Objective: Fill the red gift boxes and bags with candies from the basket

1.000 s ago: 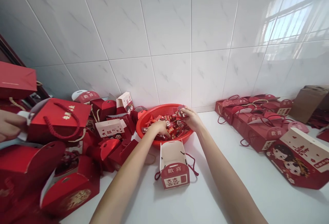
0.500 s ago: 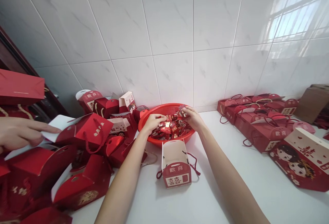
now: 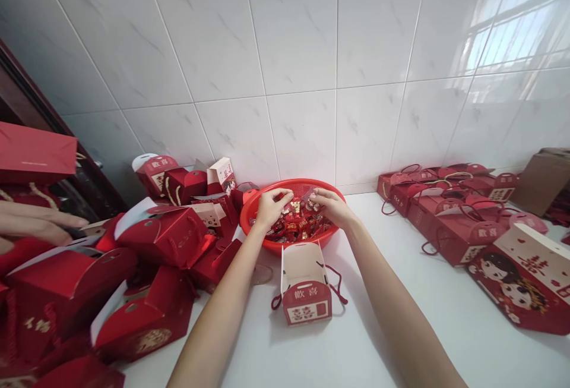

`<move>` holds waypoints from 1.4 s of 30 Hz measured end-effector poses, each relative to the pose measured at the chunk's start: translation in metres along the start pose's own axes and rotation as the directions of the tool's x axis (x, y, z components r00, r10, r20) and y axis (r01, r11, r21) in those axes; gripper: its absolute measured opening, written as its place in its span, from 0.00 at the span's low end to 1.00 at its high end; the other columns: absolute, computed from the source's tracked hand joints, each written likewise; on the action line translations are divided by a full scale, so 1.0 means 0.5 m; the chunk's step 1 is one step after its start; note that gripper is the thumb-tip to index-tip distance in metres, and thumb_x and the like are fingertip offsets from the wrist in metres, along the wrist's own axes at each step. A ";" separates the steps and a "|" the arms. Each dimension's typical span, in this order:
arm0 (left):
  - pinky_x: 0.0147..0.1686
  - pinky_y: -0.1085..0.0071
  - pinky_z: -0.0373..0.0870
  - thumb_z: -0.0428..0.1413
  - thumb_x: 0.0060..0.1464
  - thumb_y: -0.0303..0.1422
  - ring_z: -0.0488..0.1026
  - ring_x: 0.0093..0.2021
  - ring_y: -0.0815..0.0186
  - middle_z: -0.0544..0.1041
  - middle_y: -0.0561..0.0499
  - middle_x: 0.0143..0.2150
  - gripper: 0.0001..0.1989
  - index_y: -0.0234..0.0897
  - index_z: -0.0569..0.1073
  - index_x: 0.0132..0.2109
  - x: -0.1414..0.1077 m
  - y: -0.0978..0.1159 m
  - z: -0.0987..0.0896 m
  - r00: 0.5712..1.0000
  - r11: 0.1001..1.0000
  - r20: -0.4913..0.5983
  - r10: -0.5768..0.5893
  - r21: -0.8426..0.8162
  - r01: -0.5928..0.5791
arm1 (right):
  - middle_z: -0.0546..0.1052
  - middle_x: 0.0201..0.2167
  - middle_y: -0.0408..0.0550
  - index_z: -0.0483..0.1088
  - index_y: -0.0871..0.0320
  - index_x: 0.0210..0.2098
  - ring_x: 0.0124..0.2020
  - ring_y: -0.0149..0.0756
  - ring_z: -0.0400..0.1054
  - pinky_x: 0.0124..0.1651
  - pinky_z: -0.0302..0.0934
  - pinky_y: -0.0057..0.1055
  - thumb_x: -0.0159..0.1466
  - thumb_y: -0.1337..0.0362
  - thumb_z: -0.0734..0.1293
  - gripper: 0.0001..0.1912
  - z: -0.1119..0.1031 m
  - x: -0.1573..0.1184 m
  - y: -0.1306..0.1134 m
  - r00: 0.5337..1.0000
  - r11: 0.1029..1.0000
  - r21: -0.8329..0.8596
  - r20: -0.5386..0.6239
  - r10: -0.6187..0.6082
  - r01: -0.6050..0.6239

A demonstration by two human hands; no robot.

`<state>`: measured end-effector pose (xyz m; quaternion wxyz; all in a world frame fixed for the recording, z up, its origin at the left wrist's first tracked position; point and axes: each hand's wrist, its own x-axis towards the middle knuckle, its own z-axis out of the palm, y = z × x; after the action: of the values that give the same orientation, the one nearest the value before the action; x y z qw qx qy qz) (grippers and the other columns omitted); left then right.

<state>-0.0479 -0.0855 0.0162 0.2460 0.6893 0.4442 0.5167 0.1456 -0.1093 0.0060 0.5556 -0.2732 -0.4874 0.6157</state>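
Observation:
A red plastic basket [image 3: 291, 249] full of shiny red and gold wrapped candies [image 3: 297, 224] stands against the wall. My left hand [image 3: 271, 208] is over its left side, thumb and forefinger pinched together; whatever lies between them is too small to make out. At the right side of the basket, my right hand [image 3: 333, 205] grips a small wrapped candy [image 3: 310, 198] with a clear and pinkish wrapper. Between my forearms, in front of the basket, an open red gift box [image 3: 307, 305] with a cream inside and dark red cord handles sits upright. Nothing shows inside it.
Open red gift boxes [image 3: 66, 284] crowd the left, where another person's hand [image 3: 38, 221] reaches in. Rows of closed red boxes [image 3: 445, 221] line the right, with a cartoon-couple box [image 3: 512, 287] nearer. A brown carton [image 3: 541, 180] stands far right. The tiled wall [image 3: 298, 132] bounds the back.
My left hand has risen slightly and its fingertips have drawn together. My right hand has shifted a little left and down. At the left, the other person's hand has moved back and a box has shifted.

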 end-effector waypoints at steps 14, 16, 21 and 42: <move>0.54 0.66 0.71 0.44 0.62 0.43 0.77 0.51 0.57 0.84 0.48 0.42 0.25 0.38 0.83 0.39 -0.011 0.023 -0.002 0.967 0.965 0.041 -0.252 -0.068 0.254 | 0.71 0.22 0.39 0.71 0.56 0.24 0.24 0.29 0.62 0.28 0.55 0.29 0.48 0.56 0.79 0.16 0.007 0.002 0.002 1.000 0.998 -0.067 -0.016 -0.007 0.006; 0.54 0.66 0.72 0.44 0.59 0.37 0.77 0.52 0.58 0.84 0.48 0.42 0.22 0.37 0.84 0.42 -0.012 0.022 -0.003 0.974 0.968 0.026 -0.224 -0.107 0.226 | 0.71 0.21 0.39 0.71 0.56 0.24 0.24 0.29 0.61 0.28 0.55 0.28 0.47 0.56 0.79 0.16 0.009 0.001 0.001 1.000 0.998 -0.061 -0.019 -0.004 0.002; 0.42 0.67 0.76 0.49 0.57 0.34 0.80 0.45 0.58 0.84 0.46 0.44 0.19 0.35 0.82 0.48 -0.017 0.023 -0.001 0.956 0.949 0.048 -0.290 -0.113 0.294 | 0.72 0.23 0.39 0.71 0.56 0.24 0.25 0.29 0.62 0.29 0.56 0.28 0.46 0.56 0.79 0.16 0.010 0.000 -0.001 1.000 0.999 -0.042 -0.023 0.001 -0.002; 0.36 0.69 0.72 0.59 0.55 0.44 0.76 0.35 0.62 0.81 0.49 0.35 0.15 0.38 0.83 0.37 -0.112 0.186 -0.101 0.762 0.993 0.644 -0.067 0.114 -0.009 | 0.71 0.25 0.41 0.74 0.57 0.28 0.26 0.29 0.61 0.32 0.56 0.29 0.57 0.56 0.74 0.11 0.071 -0.080 -0.132 0.977 0.971 -0.174 0.164 -0.134 0.162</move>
<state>-0.0657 -0.1853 0.0802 0.3535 0.8306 0.3708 0.2184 0.1512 -0.1642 0.0706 0.5335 -0.2393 -0.6028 0.5430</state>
